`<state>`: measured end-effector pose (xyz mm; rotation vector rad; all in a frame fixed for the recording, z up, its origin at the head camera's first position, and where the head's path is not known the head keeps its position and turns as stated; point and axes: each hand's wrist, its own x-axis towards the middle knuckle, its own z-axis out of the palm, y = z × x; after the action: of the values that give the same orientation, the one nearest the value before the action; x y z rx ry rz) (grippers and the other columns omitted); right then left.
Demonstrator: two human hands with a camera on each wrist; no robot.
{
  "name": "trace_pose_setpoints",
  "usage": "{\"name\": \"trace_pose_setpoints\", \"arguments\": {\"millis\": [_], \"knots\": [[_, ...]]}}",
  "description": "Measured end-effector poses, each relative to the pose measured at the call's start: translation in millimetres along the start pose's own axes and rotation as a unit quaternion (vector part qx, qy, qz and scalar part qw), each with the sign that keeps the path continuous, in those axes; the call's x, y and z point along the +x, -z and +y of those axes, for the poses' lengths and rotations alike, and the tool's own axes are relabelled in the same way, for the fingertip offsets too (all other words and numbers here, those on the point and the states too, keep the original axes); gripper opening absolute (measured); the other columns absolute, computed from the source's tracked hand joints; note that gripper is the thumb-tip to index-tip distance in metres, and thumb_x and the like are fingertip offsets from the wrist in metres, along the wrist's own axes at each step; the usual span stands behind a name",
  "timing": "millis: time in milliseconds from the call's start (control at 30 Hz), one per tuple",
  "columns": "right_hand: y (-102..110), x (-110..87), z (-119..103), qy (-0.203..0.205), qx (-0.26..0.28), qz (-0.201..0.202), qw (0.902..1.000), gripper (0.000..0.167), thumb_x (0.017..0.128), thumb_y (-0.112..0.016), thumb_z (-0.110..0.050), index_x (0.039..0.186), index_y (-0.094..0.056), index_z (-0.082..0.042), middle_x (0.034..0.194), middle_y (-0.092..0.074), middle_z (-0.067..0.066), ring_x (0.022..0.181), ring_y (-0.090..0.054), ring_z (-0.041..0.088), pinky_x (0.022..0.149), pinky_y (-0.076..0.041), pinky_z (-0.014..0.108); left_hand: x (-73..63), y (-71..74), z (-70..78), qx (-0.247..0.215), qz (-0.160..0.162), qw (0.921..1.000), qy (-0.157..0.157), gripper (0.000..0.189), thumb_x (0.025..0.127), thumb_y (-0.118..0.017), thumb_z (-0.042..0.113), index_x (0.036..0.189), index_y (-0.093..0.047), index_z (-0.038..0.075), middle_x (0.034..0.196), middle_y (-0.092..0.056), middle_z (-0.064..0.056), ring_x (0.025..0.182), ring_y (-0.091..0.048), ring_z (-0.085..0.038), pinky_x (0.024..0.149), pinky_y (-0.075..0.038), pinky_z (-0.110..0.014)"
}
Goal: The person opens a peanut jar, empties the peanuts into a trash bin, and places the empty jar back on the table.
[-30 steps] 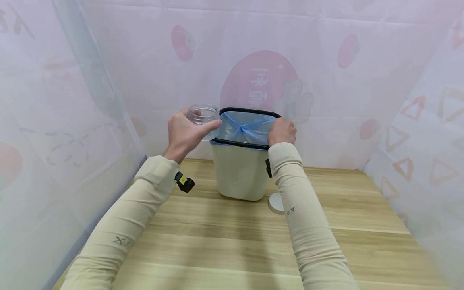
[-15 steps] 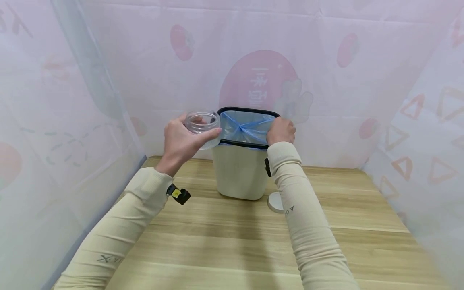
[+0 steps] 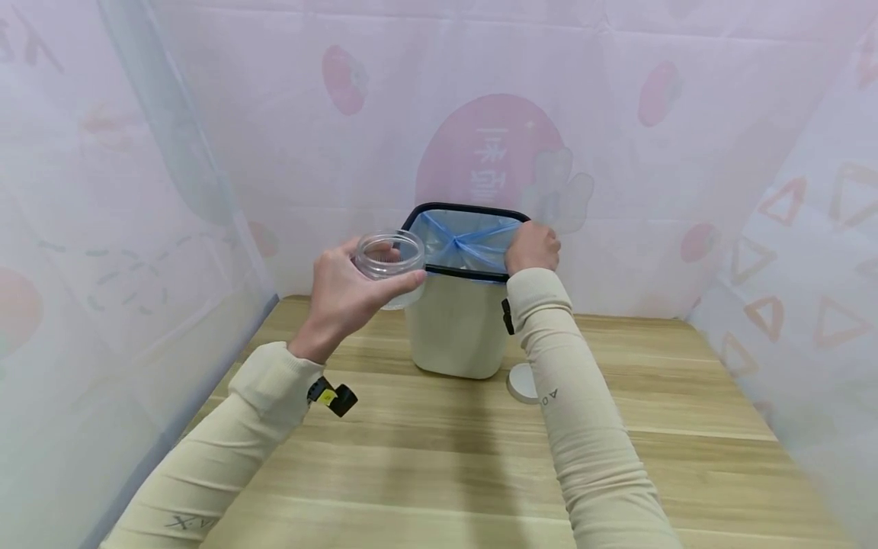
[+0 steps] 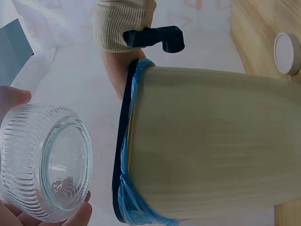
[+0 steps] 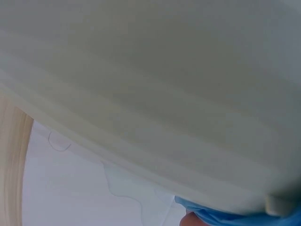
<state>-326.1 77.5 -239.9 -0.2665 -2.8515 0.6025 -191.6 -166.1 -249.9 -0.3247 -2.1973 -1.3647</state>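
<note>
My left hand (image 3: pixel 343 286) holds a clear glass jar (image 3: pixel 389 268), thumb on the near side and fingers round the far side. Its mouth faces up, without a lid, and its ribbed wall and round base (image 4: pixel 66 165) show in the left wrist view. The jar is at the front left corner of a beige trash can (image 3: pixel 456 328) and overlaps its black rim in the head view. A blue bag (image 3: pixel 456 242) lines the can. My right hand (image 3: pixel 533 248) grips the can's right rim, fingertips mostly hidden; the right wrist view shows mainly the can's side wall (image 5: pixel 141 84).
A round white lid (image 3: pixel 521 383) lies on the wooden table (image 3: pixel 384 473), right of the can's base and partly behind my right forearm. Printed fabric walls (image 3: pixel 274 114) enclose the table at the back and both sides.
My left hand has lowered the jar from beside the can's rim to slightly below it and nearer me, tipping its mouth more into view. My right hand stays on the rim.
</note>
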Motion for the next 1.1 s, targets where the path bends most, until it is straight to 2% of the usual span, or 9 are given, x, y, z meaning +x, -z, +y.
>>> {"name": "trace_pose_setpoints", "arguments": {"millis": [267, 567, 767, 1100], "knots": [[-1.3, 3.0, 2.3, -0.01, 0.007, -0.005, 0.9999, 0.034, 0.102, -0.057, -0.009, 0.13, -0.066, 0.006, 0.127, -0.063, 0.034, 0.119, -0.064, 0.048, 0.094, -0.061, 0.054, -14.2, -4.5, -2.7, -0.021, -0.026, 0.9993, 0.013, 0.051, 0.075, -0.095, 0.033, 0.115, -0.075, 0.008, 0.105, -0.08, -0.006, 0.089, -0.079, -0.018, 0.074, -0.062, -0.023], [-2.4, 3.8, 1.0, -0.004, 0.005, -0.008, 0.9999, 0.032, 0.101, -0.058, -0.007, 0.129, -0.067, 0.006, 0.126, -0.063, 0.034, 0.117, -0.064, 0.047, 0.094, -0.061, 0.054, -26.9, -11.1, -11.6, -0.04, -0.032, 0.9985, 0.021, 0.051, 0.074, -0.096, 0.03, 0.114, -0.076, 0.007, 0.106, -0.079, -0.008, 0.089, -0.077, -0.019, 0.074, -0.062, -0.025], [-2.6, 2.5, 1.6, -0.008, 0.014, -0.011, 0.9998, 0.033, 0.102, -0.056, -0.007, 0.13, -0.066, 0.006, 0.126, -0.062, 0.034, 0.117, -0.064, 0.047, 0.094, -0.061, 0.054, -35.1, -17.4, -17.5, -0.039, -0.034, 0.9984, 0.024, 0.051, 0.074, -0.097, 0.031, 0.114, -0.075, 0.009, 0.106, -0.079, -0.007, 0.09, -0.077, -0.021, 0.075, -0.063, -0.028], [3.4, -2.8, 1.1, -0.005, 0.015, 0.0, 0.9999, 0.033, 0.1, -0.057, -0.007, 0.129, -0.066, 0.007, 0.127, -0.063, 0.034, 0.119, -0.064, 0.046, 0.095, -0.061, 0.053, -50.7, -26.8, -30.0, -0.03, -0.04, 0.9975, 0.05, 0.054, 0.075, -0.096, 0.034, 0.116, -0.073, 0.009, 0.109, -0.078, -0.009, 0.091, -0.077, -0.021, 0.075, -0.062, -0.029]]}}
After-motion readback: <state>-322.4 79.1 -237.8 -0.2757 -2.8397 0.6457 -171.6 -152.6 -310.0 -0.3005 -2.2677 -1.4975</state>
